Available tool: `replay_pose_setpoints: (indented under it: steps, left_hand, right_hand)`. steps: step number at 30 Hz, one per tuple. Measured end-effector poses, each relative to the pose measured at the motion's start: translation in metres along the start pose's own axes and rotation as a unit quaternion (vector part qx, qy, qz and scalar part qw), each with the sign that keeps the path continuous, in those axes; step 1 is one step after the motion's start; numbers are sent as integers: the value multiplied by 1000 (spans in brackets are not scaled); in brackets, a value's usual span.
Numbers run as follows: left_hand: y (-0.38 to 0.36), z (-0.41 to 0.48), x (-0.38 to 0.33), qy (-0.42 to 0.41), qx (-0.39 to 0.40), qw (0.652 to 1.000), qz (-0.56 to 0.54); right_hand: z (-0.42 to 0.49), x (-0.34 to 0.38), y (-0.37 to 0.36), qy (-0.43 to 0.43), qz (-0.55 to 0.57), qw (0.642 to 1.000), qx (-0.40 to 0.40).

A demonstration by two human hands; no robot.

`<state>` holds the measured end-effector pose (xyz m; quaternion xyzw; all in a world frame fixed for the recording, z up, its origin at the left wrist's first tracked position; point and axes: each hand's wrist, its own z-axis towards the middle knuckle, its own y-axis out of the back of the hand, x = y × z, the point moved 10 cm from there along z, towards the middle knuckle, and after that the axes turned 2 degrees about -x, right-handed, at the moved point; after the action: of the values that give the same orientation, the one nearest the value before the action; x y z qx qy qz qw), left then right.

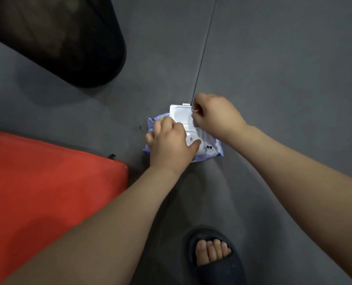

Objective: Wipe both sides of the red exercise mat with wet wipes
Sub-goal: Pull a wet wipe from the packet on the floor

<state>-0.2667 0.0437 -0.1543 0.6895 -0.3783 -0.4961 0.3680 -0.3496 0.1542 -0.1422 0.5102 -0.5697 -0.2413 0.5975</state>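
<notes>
Under left grip [171, 140], wipes pack [214, 149]

Dim, flat indoor light in a wide-angle view.
Soft shadows lie on the matte grey tiled floor [274, 58] beside the black mesh bin [53, 33], itself murky and smeared. The white plastic flip lid [179, 113] of the pale blue wet-wipes pack [214, 150] is nearly blown out. Straight lines bow toward the edges.
</notes>
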Motion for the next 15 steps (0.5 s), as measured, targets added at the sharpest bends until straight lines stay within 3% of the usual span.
replay_pose_setpoints:
  steps: [6,10,15]
  left_hand:
    - [21,-2,14,14,-77,995,-63]
    - [15,-6,9,-2,-51,996,-78]
    - [-2,-1,0,11,-17,1000,20]
  right_hand:
    - [-20,16,0,98,-4,994,43]
    - [-27,12,2,92,4,995,47]
    - [-27,13,1,89,4,994,66]
